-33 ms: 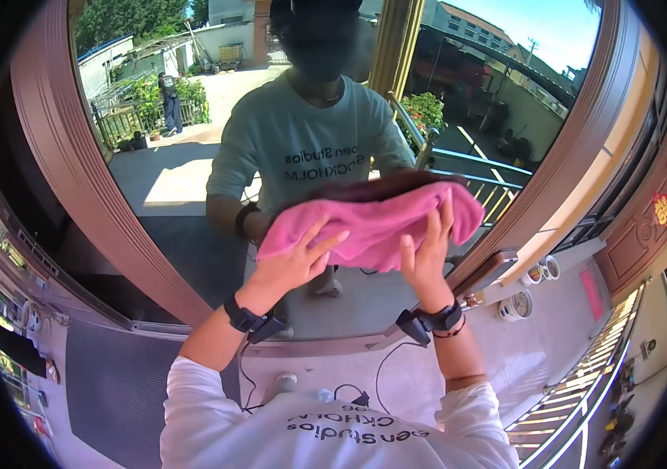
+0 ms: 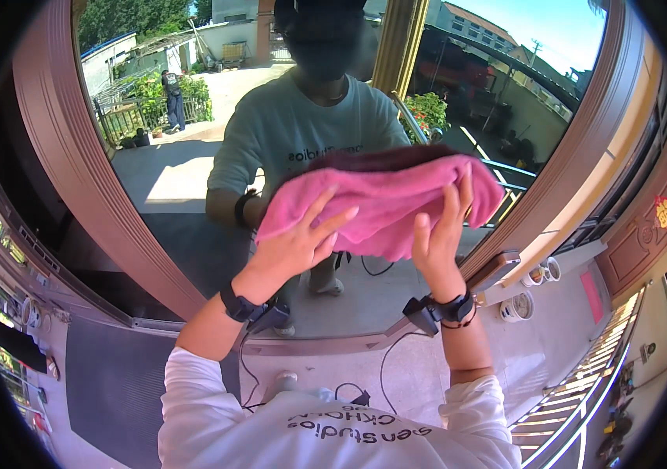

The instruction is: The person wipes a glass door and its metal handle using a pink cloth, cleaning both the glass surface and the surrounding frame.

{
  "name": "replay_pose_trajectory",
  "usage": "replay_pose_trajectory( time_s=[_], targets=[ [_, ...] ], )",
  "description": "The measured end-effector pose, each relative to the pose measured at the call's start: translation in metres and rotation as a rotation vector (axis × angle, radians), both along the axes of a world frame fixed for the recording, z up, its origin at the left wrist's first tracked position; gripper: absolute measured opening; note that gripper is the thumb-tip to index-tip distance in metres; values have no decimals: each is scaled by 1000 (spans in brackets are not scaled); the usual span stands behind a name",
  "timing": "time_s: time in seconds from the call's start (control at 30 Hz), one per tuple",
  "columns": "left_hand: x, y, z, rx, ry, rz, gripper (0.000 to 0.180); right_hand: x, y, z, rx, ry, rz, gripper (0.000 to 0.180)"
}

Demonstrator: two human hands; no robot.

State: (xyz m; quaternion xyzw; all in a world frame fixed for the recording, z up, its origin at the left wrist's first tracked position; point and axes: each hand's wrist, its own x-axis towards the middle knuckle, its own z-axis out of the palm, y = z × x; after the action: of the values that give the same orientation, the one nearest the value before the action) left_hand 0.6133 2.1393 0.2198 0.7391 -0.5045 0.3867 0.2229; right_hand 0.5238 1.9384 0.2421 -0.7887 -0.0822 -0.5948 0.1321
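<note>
A folded pink cloth lies up against a large glass pane, which mirrors the cloth in dark red just above it. My left hand holds the cloth's left part, with the thumb and two fingers spread across its front. On the right part my right hand keeps hold, its thumb upright and its fingers reaching toward the top edge. The other fingertips of both hands are hidden in or behind the folds. Each wrist wears a black strapped device, with a cable hanging below.
A brown frame borders the glass, with a handle on its right side. At the right are buckets and a metal railing. A dark mat covers floor at the left. The pane reflects my body and a yard with another person.
Both hands and the pink cloth have shifted a little up and to the right across the glass. The cloth looks slightly more spread out. Both hands keep their hold.
</note>
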Motion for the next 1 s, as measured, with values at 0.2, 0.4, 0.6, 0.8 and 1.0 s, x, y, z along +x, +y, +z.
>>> replay_pose_trajectory(
  time_s=[0.2, 0.4, 0.6, 0.8, 1.0],
  targets=[
    [7, 15, 153, -224, -151, 108, 50, 36, 43, 150, -350, -231, -294, 44],
    [14, 24, 29, -309, -109, 257, 44, 45, 63, 48, -214, -58, -359, 48],
    [-1, 26, -174, -118, 82, 169, 33, 47, 30, -196, -412, 85, -293, 46],
    [16, 26, -12, -117, -118, -149, 45, 52, 59, 2, -259, 58, -402, 63],
    [26, 48, 124, -469, -125, 67, 51, 81, 111, 181, -528, -360, -378, 51]
  ],
)
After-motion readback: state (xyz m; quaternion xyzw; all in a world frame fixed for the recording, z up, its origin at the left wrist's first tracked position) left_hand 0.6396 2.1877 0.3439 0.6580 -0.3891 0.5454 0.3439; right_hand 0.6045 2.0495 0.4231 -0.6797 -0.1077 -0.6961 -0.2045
